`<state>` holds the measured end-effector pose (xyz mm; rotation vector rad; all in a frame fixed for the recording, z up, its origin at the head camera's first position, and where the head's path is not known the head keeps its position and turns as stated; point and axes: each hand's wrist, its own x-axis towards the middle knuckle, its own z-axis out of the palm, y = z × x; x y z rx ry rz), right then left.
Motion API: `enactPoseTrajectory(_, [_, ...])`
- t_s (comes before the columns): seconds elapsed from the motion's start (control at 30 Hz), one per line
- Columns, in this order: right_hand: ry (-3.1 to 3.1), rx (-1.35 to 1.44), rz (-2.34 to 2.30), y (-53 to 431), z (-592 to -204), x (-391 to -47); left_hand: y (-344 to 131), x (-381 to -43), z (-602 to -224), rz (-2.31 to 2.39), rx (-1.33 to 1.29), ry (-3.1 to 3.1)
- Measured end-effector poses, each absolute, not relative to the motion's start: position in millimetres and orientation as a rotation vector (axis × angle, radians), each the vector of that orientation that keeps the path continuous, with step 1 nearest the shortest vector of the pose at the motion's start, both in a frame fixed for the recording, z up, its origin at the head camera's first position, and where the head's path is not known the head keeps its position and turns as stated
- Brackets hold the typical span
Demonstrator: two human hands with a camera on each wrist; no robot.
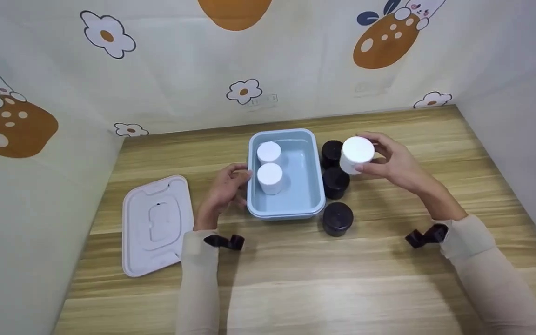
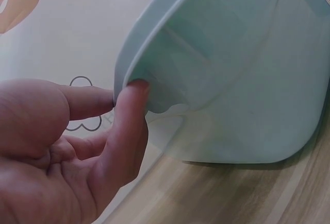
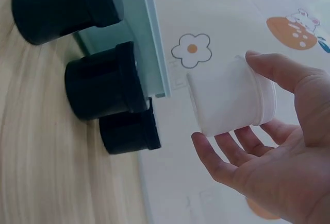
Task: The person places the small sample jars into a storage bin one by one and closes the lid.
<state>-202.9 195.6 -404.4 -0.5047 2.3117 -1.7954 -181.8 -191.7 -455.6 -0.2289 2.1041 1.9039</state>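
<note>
My right hand [image 1: 400, 163] grips a white lidded jar [image 1: 358, 153] between thumb and fingers, raised beside the right side of a light blue plastic bin [image 1: 303, 186]. In the right wrist view the jar [image 3: 227, 100] lies across the fingers, the thumb at its lid edge. My left hand [image 1: 224, 188] pinches the bin's left rim, thumb on one side and fingertips under the lip, as the left wrist view shows of the bin wall [image 2: 247, 105]. Two white jars, a rear one [image 1: 269, 152] and a front one [image 1: 270, 178], stand inside along the bin's left side.
Three black lidded jars stand in a row along the bin's right side: rear [image 1: 331, 153], middle [image 1: 336, 182] and front [image 1: 338, 218]. A pale lid [image 1: 144, 232] lies on the wooden table [image 1: 296, 279] at left. Patterned cloth walls [image 1: 179, 70] enclose the table's back and sides.
</note>
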Motion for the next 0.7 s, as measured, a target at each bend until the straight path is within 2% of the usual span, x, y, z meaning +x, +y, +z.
enactPoseTrajectory(0.7, [2.27,-0.541,-1.71,132,-391,-207,-193,-184,-456,1.86,-0.242,2.118])
